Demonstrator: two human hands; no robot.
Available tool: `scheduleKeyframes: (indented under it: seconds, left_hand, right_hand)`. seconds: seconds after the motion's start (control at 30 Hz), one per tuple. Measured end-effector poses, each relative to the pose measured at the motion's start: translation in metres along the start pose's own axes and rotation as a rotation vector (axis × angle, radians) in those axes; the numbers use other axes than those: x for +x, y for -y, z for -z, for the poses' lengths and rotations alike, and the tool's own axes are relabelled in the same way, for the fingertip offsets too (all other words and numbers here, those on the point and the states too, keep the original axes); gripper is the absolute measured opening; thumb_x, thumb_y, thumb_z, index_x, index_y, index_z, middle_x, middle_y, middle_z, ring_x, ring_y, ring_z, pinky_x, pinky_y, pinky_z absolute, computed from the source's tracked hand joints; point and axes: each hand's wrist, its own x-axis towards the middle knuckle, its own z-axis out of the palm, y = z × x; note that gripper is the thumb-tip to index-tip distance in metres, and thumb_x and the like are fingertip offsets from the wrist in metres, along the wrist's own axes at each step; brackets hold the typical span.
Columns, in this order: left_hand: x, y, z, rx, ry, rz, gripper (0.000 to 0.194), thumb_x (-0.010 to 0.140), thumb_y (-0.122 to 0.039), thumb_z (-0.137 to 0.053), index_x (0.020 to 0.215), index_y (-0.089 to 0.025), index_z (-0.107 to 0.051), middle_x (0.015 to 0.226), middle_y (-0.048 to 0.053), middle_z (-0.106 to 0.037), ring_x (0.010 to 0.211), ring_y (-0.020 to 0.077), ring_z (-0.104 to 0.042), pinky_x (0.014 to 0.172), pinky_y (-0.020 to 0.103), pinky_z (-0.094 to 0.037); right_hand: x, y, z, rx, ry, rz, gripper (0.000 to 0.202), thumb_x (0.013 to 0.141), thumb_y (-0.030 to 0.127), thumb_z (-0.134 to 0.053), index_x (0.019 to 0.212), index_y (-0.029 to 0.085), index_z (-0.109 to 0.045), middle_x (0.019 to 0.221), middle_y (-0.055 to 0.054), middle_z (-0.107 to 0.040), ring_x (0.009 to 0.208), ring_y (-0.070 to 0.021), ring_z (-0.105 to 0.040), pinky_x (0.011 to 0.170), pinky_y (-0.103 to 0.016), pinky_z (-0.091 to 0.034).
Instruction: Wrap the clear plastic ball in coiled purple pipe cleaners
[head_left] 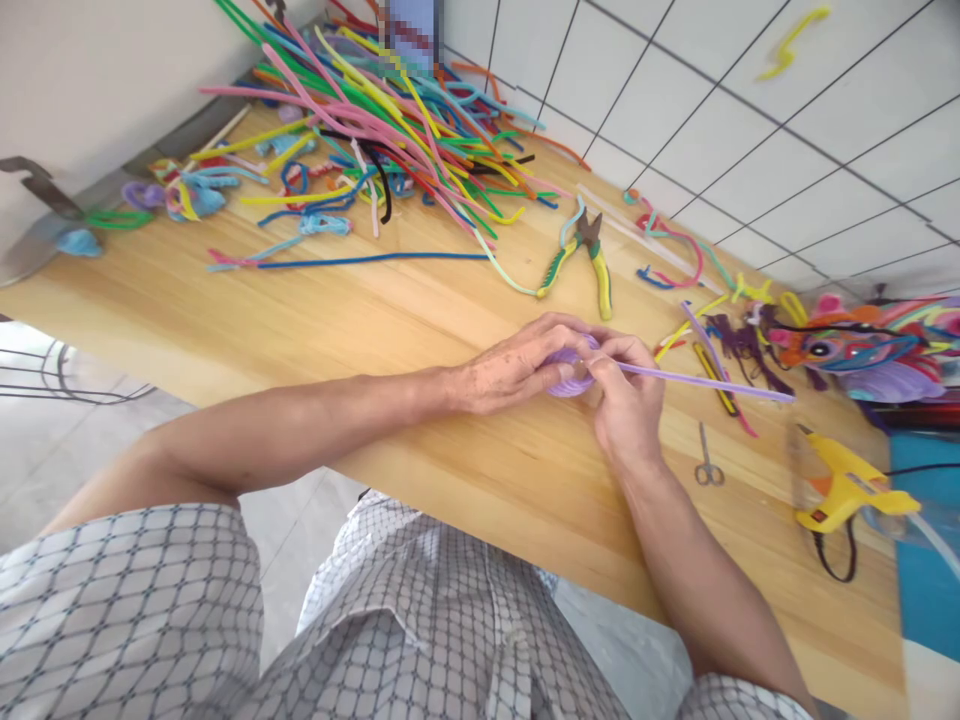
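Observation:
Between both hands, just above the wooden table, is a coil of purple pipe cleaner point(571, 382). My left hand point(521, 365) is closed around the coil's left side, its thumb on the front. My right hand point(626, 385) pinches the purple pipe cleaner at the coil's right edge. From there a straight purple length point(712, 382) sticks out to the right, past my right hand. Part of the coil is hidden behind the fingers. Pliers point(589, 262) with yellow-green handles lie just beyond my hands, jaws pointing away.
A heap of coloured pipe cleaners point(405, 130) covers the table's back left. Small scissors point(707, 468), a yellow utility knife point(715, 378) and a yellow glue gun point(847, 480) with a cord lie to the right. A colourful pipe-cleaner figure point(847, 345) sits behind them. A tiled wall point(675, 90) borders the back.

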Motion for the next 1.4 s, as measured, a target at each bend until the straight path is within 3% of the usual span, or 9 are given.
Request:
scheduleKeyframes:
  seconds: [0.23,0.5,0.83,1.27,1.4]
  left_hand:
    - [0.004,0.003,0.001,0.011,-0.032,-0.002,0.038,0.112,-0.055,-0.047,0.126,-0.023,-0.062,0.134,0.015,-0.069,0.135,0.0251,-0.063,0.120,0.048,-0.050]
    - [0.004,0.005,0.003,0.028,-0.066,-0.001,0.042,0.112,-0.056,-0.046,0.124,-0.019,-0.060,0.129,0.015,-0.069,0.127,0.0252,-0.065,0.117,0.047,-0.052]
    - [0.002,0.009,0.000,0.015,-0.070,0.041,0.043,0.110,-0.059,-0.046,0.127,-0.023,-0.062,0.131,0.014,-0.069,0.131,0.0284,-0.064,0.120,0.052,-0.051]
    - [0.000,0.008,-0.001,0.024,-0.046,0.034,0.036,0.112,-0.053,-0.045,0.130,-0.024,-0.057,0.136,0.015,-0.065,0.135,0.0271,-0.061,0.122,0.052,-0.048]
    - [-0.001,0.008,-0.001,0.031,-0.057,0.036,0.036,0.112,-0.051,-0.046,0.130,-0.023,-0.057,0.136,0.016,-0.065,0.135,0.0261,-0.061,0.121,0.049,-0.048]
  right_hand:
    - [0.002,0.003,0.001,0.089,-0.011,-0.076,0.019,0.081,0.038,-0.082,0.092,0.027,-0.072,0.109,-0.001,-0.078,0.101,-0.0205,-0.071,0.092,-0.038,-0.059]
    - [-0.003,0.010,0.016,-0.078,0.155,-0.040,0.043,0.078,0.034,-0.085,0.118,0.029,-0.071,0.127,-0.005,-0.077,0.119,-0.0256,-0.073,0.102,-0.047,-0.062]
    - [-0.010,-0.005,0.010,-0.143,0.068,0.058,0.045,0.080,0.032,-0.082,0.122,0.028,-0.067,0.128,-0.006,-0.076,0.121,-0.0250,-0.073,0.106,-0.047,-0.061]
    - [-0.010,-0.008,0.009,-0.112,0.100,0.067,0.042,0.081,0.031,-0.079,0.121,0.028,-0.067,0.128,-0.005,-0.074,0.121,-0.0240,-0.071,0.107,-0.045,-0.060]
    - [-0.014,-0.006,0.010,-0.174,0.074,0.093,0.042,0.085,0.037,-0.079,0.124,0.027,-0.065,0.129,-0.007,-0.074,0.120,-0.0244,-0.072,0.104,-0.046,-0.061]
